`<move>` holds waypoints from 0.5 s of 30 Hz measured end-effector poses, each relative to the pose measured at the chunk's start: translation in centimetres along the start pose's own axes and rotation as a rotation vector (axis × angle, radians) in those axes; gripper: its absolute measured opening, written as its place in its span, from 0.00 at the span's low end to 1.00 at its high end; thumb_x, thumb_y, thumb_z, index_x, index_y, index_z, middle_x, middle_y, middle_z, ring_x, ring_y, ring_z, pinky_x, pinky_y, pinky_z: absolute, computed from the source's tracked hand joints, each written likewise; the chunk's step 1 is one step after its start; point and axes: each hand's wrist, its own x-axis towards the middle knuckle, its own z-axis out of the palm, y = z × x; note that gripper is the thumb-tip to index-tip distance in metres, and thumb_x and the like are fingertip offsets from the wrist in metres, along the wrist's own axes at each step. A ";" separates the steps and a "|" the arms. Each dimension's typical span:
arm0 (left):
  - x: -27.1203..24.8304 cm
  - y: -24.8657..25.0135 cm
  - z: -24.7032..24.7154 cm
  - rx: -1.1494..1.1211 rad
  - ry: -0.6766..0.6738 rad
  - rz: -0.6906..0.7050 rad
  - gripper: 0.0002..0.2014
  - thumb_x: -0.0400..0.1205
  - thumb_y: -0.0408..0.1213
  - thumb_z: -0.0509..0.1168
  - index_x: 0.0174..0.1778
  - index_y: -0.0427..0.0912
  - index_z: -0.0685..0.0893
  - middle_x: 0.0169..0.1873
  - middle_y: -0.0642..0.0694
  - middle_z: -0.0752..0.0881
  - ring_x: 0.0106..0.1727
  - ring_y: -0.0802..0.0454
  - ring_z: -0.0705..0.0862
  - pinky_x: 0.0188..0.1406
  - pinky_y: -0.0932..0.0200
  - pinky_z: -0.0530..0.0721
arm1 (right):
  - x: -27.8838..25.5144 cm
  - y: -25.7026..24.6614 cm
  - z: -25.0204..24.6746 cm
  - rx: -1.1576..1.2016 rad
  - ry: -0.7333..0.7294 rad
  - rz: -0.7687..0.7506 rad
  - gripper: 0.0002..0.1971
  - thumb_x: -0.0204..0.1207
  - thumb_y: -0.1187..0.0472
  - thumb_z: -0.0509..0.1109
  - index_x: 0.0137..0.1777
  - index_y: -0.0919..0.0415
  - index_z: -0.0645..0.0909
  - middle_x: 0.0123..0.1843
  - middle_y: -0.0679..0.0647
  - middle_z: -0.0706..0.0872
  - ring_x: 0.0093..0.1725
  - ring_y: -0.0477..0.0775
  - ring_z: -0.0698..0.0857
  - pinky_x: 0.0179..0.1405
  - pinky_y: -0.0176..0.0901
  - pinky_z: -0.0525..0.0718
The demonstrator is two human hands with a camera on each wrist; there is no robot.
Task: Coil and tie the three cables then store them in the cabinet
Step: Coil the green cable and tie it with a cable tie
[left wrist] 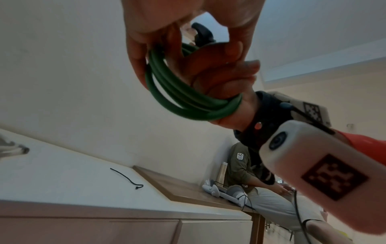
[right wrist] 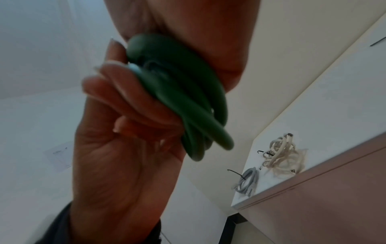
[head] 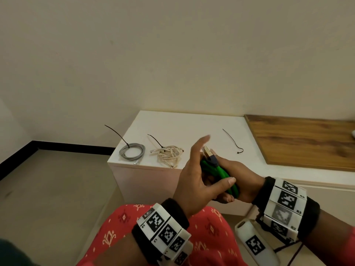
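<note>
A green cable (head: 217, 170) is wound into a small coil and held in the air in front of the white cabinet (head: 172, 123). My right hand (head: 241, 175) grips the coil with its fingers curled through the loops (left wrist: 219, 74). My left hand (head: 199, 169) holds the coil's other side: thumb across the strands, lower fingers (right wrist: 125, 99) under it, index finger straight up. The cable's metal plug (head: 206, 151) sticks up between the hands. On the cabinet top lie a grey coil (head: 132, 151) and a beige bundle (head: 170, 154), each with a black zip tie on it. A loose zip tie (head: 232, 140) lies further right.
A wooden board (head: 307, 143) covers the cabinet's right part, with a white headset (left wrist: 225, 193) on it. Another person (left wrist: 240, 165) sits beyond it. The cabinet's front panels (left wrist: 125, 231) are closed. Bare floor (head: 57, 189) lies to the left.
</note>
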 end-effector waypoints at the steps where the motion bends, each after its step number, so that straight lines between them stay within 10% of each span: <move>1: 0.1 0.0 -0.2 0.017 -0.010 -0.003 0.35 0.66 0.50 0.72 0.66 0.68 0.63 0.47 0.51 0.82 0.48 0.51 0.85 0.49 0.50 0.87 | 0.0 0.0 0.0 -0.008 0.004 0.000 0.32 0.71 0.36 0.48 0.41 0.67 0.78 0.17 0.53 0.80 0.10 0.46 0.73 0.10 0.30 0.68; 7: 0.5 -0.9 -0.7 0.039 0.194 -0.056 0.18 0.67 0.50 0.71 0.46 0.55 0.71 0.41 0.53 0.78 0.41 0.64 0.81 0.41 0.72 0.79 | 0.3 -0.1 -0.2 -0.117 0.166 -0.151 0.34 0.72 0.36 0.49 0.38 0.68 0.81 0.21 0.55 0.81 0.17 0.48 0.78 0.17 0.34 0.77; 15: 1.7 -1.5 -1.8 -0.063 0.280 -0.207 0.07 0.78 0.36 0.66 0.39 0.46 0.74 0.35 0.47 0.80 0.27 0.51 0.80 0.18 0.56 0.80 | 0.8 1.0 -0.6 -0.240 0.340 -0.393 0.04 0.76 0.69 0.66 0.47 0.70 0.79 0.33 0.59 0.84 0.22 0.45 0.78 0.21 0.34 0.78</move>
